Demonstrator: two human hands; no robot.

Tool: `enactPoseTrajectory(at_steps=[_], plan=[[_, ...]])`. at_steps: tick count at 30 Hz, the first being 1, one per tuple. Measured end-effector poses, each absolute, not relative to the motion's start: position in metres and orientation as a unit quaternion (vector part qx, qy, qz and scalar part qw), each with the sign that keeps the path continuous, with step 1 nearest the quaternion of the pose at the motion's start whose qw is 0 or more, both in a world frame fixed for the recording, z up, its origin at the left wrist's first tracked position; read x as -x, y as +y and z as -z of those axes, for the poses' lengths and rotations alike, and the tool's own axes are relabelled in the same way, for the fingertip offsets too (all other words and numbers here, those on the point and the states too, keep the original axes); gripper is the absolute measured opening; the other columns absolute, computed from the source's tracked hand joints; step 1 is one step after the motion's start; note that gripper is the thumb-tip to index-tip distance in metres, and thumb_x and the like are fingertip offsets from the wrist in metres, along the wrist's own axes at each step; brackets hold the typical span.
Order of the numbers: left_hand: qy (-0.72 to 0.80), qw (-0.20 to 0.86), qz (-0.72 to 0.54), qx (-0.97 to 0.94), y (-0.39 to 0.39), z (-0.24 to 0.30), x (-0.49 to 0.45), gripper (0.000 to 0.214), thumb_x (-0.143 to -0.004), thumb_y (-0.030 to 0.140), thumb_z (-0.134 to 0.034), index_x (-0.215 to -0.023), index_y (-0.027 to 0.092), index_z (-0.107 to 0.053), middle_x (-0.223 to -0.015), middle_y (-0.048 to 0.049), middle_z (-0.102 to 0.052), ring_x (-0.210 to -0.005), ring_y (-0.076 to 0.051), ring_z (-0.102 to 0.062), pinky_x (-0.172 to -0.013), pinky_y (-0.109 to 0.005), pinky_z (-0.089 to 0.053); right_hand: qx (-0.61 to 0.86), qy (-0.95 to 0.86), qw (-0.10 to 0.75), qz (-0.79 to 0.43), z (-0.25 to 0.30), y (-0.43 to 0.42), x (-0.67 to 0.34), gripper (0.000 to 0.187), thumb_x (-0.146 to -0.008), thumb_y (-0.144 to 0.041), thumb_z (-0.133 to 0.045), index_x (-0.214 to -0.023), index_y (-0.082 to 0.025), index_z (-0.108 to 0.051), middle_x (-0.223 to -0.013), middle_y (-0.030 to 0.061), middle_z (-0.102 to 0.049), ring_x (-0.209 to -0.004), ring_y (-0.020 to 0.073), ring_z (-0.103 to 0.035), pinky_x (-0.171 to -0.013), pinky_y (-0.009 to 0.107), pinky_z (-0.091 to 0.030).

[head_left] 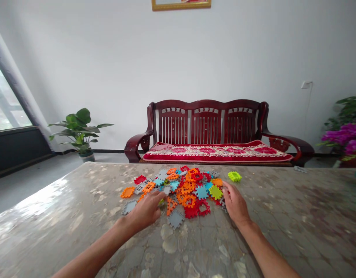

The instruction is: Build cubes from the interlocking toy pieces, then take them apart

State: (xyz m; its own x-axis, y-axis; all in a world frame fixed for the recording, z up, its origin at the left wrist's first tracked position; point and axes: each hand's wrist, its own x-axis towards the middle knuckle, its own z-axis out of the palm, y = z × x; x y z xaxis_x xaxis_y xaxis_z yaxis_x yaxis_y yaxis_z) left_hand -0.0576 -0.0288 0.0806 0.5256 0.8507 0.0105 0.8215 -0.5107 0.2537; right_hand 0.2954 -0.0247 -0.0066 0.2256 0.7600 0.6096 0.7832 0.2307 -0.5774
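A heap of toothed plastic building tiles (pixel 188 188) in orange, red, grey, blue and lime green lies on the table. My left hand (pixel 147 208) is at the heap's left side, its forefinger stretched toward a small grey tile (pixel 167 190) and its thumb apart below. Whether the fingertips touch that tile is unclear. At the right edge, my right hand (pixel 236 202) has its fingers extended beside an orange tile (pixel 217 182) and a lime green square tile (pixel 215 192). A grey tile (pixel 129 207) is partly covered by my left hand.
The table (pixel 108 239) has a shiny patterned cover. A lone lime green tile (pixel 234 176) lies right of the heap, and a grey piece (pixel 300 169) sits near the far edge. Behind stands a wooden bench (pixel 205 123). Purple flowers (pixel 344 137) are at the right.
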Motion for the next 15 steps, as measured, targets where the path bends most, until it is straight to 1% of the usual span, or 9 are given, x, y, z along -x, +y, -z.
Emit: enactPoseTrajectory(at_steps=[3,5,7,9,12,13,15], plan=[[0.510,0.144,-0.158,-0.833,-0.027,-0.084,0.050,0.037,-0.066,0.007,-0.047,-0.096,0.023,-0.060,-0.094,-0.0010,-0.066,-0.089,-0.018,-0.062,-0.078,-0.027,-0.047,0.625,-0.623,0.471,0.012,0.007,-0.024,-0.295,0.039,-0.093,-0.034,-0.034,-0.118,-0.019,-0.061,-0.117,0.0110,-0.067,-0.107,0.0230,-0.062,-0.095,0.043,-0.049],[0.522,0.171,-0.194,-0.813,-0.023,-0.081,0.043,0.031,-0.065,0.008,-0.049,-0.091,0.022,-0.061,-0.086,0.0004,-0.066,-0.079,-0.016,-0.061,-0.071,-0.025,-0.046,0.623,-0.626,0.469,0.015,0.007,-0.025,-0.295,0.038,-0.092,-0.032,-0.037,-0.117,-0.020,-0.062,-0.115,0.0101,-0.067,-0.104,0.0225,-0.063,-0.093,0.042,-0.050],[0.530,0.202,-0.219,-0.794,-0.015,-0.072,0.034,0.027,-0.065,0.010,-0.051,-0.088,0.020,-0.061,-0.079,0.0012,-0.065,-0.072,-0.014,-0.060,-0.065,-0.024,-0.044,0.622,-0.627,0.469,0.015,0.008,-0.025,-0.296,0.036,-0.090,-0.031,-0.039,-0.116,-0.021,-0.062,-0.112,0.0091,-0.068,-0.101,0.0218,-0.064,-0.091,0.041,-0.051],[0.533,0.253,-0.249,-0.768,-0.005,-0.060,0.025,0.027,-0.065,0.011,-0.051,-0.089,0.018,-0.061,-0.074,0.0017,-0.064,-0.069,-0.013,-0.059,-0.062,-0.024,-0.045,0.622,-0.626,0.470,0.015,0.009,-0.025,-0.296,0.036,-0.090,-0.030,-0.039,-0.115,-0.021,-0.063,-0.110,0.0086,-0.068,-0.099,0.0216,-0.064,-0.090,0.041,-0.051],[0.522,0.329,-0.308,-0.724,0.010,-0.047,0.013,0.032,-0.070,0.015,-0.052,-0.100,0.016,-0.061,-0.083,-0.0010,-0.068,-0.076,-0.015,-0.063,-0.066,-0.025,-0.050,0.622,-0.624,0.473,0.013,0.009,-0.024,-0.297,0.036,-0.090,-0.031,-0.038,-0.115,-0.021,-0.063,-0.110,0.0088,-0.068,-0.099,0.0219,-0.064,-0.090,0.041,-0.052],[0.519,0.332,-0.320,-0.720,0.014,-0.047,0.011,0.032,-0.073,0.017,-0.052,-0.104,0.017,-0.061,-0.088,-0.0022,-0.070,-0.080,-0.016,-0.065,-0.069,-0.027,-0.052,0.622,-0.624,0.474,0.012,0.009,-0.024,-0.297,0.037,-0.090,-0.031,-0.038,-0.115,-0.021,-0.063,-0.110,0.0091,-0.068,-0.099,0.0221,-0.064,-0.090,0.041,-0.052],[0.522,0.294,-0.330,-0.730,0.021,-0.052,0.008,0.031,-0.078,0.022,-0.052,-0.107,0.019,-0.061,-0.100,-0.0039,-0.070,-0.087,-0.018,-0.066,-0.077,-0.030,-0.054,0.623,-0.623,0.473,0.010,0.008,-0.024,-0.296,0.037,-0.090,-0.031,-0.038,-0.115,-0.020,-0.063,-0.111,0.0097,-0.068,-0.100,0.0225,-0.064,-0.090,0.042,-0.051]])
